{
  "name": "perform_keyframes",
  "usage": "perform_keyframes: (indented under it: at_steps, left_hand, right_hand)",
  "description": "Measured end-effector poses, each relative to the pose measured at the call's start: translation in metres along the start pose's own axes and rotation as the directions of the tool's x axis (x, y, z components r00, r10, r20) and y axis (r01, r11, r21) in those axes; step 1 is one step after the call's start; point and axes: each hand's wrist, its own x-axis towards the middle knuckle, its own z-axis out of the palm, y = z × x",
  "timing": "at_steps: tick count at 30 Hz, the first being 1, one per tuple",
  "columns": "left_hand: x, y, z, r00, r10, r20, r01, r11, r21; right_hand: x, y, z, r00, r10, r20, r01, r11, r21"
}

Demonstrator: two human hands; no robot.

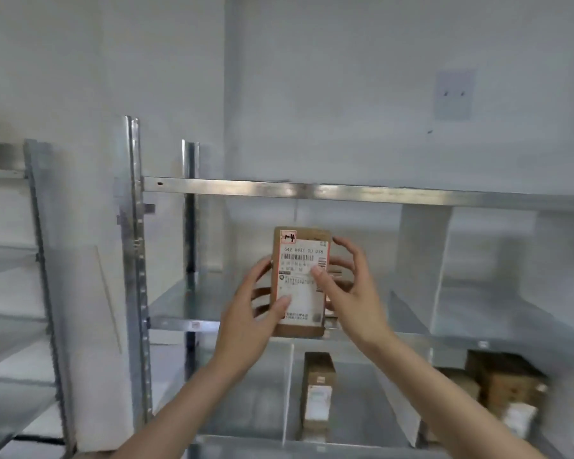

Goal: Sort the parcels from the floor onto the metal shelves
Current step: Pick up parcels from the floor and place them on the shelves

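A small brown cardboard parcel with a white shipping label marked "r-4" stands upright in front of the middle metal shelf. My left hand holds its left side, thumb on the label and fingers curled behind. My right hand holds the right side, thumb on the label's edge and fingers spread behind the box. The parcel's bottom edge is level with the shelf's front lip; whether it rests on the shelf I cannot tell.
White dividers split the shelf into bays. On the shelf below stand an upright labelled box and stacked brown boxes at the right. A second metal rack stands at the left, and a bare top shelf rail runs above.
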Motion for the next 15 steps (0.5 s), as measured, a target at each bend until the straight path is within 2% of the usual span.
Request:
perform_keyframes:
  at_steps: [4, 9, 11, 15]
  left_hand:
    - [-0.003, 0.033, 0.112, 0.994, 0.074, 0.077, -0.074, 0.997, -0.008]
    - [-0.012, 0.066, 0.245, 0.985, 0.071, 0.157, -0.051, 0.990, -0.129]
    - [-0.015, 0.080, 0.297, 0.978, 0.084, 0.188, -0.045, 0.978, -0.204]
    - [-0.023, 0.097, 0.400, 0.941, 0.122, 0.315, -0.035, 0.963, -0.269]
  right_hand:
    - [-0.024, -0.010, -0.124, 1.000, -0.009, -0.023, 0.005, 0.988, -0.153]
    - [-0.059, -0.036, -0.267, 0.998, 0.035, 0.050, -0.011, 0.909, -0.418]
    - [-0.074, -0.046, -0.317, 0.999, 0.035, 0.023, -0.018, 0.859, -0.512]
    - [-0.103, -0.054, -0.409, 0.995, 0.039, -0.095, -0.086, 0.828, -0.554]
